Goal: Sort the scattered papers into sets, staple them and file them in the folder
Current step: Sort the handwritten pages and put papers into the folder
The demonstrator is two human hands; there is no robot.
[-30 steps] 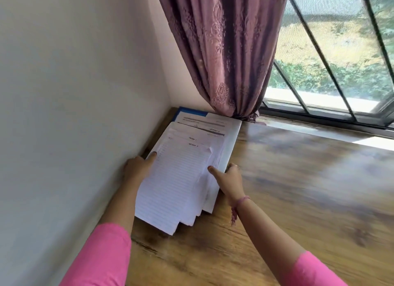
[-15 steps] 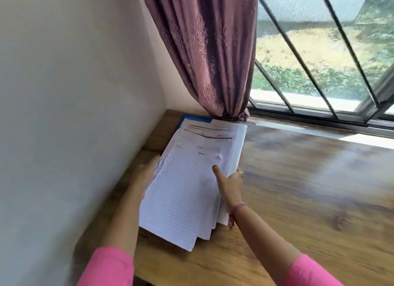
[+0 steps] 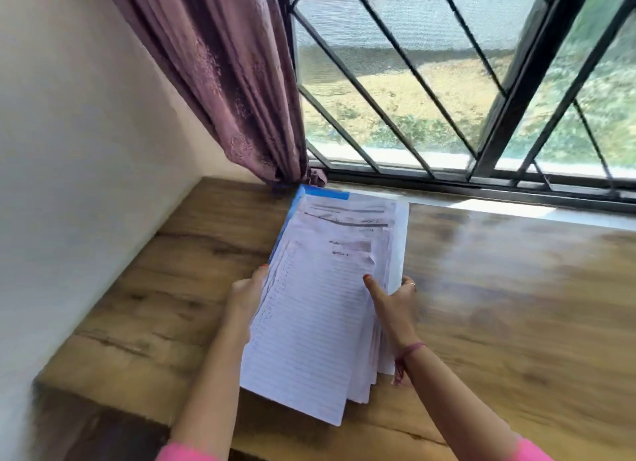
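A loose stack of lined white papers (image 3: 316, 309) lies fanned on top of a blue folder (image 3: 325, 194), of which only the far edge and left side show. My left hand (image 3: 246, 295) holds the stack's left edge, fingers under it and thumb against the side. My right hand (image 3: 392, 300) grips the right edge, thumb on top of the sheets and fingers beneath. The near end of the stack overhangs toward me, tilted up off the wooden table (image 3: 516, 305).
A white wall (image 3: 69, 185) runs along the left side of the table. A purple curtain (image 3: 241, 82) hangs down to the far corner just behind the folder. A barred window (image 3: 447, 99) lines the back edge.
Both hands have carried the papers and folder away from the left wall toward the middle of the table. The view has swung right and up.
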